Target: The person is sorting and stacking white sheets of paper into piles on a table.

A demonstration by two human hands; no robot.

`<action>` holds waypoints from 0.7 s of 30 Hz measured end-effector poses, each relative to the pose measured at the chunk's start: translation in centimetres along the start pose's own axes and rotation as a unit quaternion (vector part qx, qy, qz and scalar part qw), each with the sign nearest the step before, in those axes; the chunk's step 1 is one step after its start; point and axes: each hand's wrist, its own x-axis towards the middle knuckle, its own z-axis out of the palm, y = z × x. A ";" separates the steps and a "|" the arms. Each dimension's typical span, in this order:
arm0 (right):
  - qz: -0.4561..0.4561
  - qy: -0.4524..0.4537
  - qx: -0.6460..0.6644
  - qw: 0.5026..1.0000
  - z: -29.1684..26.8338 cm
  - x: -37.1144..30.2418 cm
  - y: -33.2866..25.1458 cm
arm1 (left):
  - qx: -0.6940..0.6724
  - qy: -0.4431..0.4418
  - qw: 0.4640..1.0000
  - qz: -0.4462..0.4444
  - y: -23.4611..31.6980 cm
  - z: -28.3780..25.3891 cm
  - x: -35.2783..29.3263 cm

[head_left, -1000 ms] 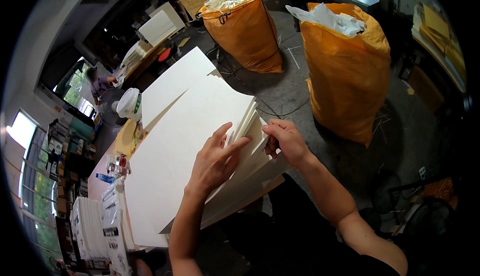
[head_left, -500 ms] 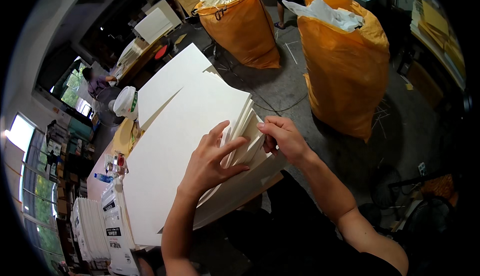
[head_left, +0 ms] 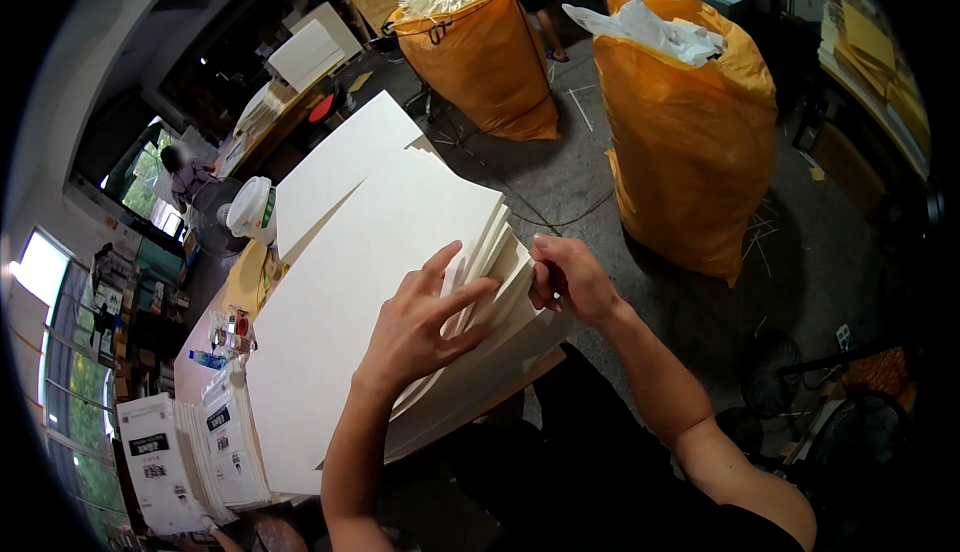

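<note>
A stack of large white sheets [head_left: 340, 222], card or thick paper, lies before me, its near right corner fanned into several lifted layers. My left hand [head_left: 425, 317] rests over that corner with fingers spread, the fingertips against the raised sheet edges. Just right of the fanned edges is my right hand [head_left: 575, 277], its fingers curled and thumb and forefinger close to the sheet corners. Whether a sheet is pinched there is hidden from me.
Two orange sacks [head_left: 690, 142] stand beyond the stack, filled with white scraps. A white bucket [head_left: 252, 207], a plastic bottle [head_left: 208, 359] and wrapped white packs [head_left: 160, 452] are at left. A person [head_left: 188, 174] works at far left; another stands behind the sacks.
My right hand has moved slightly right, away from the fanned corner. My left fingers have shifted a little. At lower left a wrapped pack has tipped outward, with another hand at its bottom.
</note>
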 end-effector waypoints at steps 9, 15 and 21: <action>-0.112 0.078 -0.179 0.974 1.8 0.4 0.8 | 0.033 0.044 0.998 0.028 -0.7 1.6 -0.4; -0.005 0.036 -0.024 0.999 1.6 0.3 -0.5 | 0.026 0.057 0.998 -0.012 0.5 1.5 -0.7; -0.008 0.029 -0.033 0.999 1.3 0.3 -0.1 | 0.005 0.055 0.998 -0.023 0.5 1.1 -0.6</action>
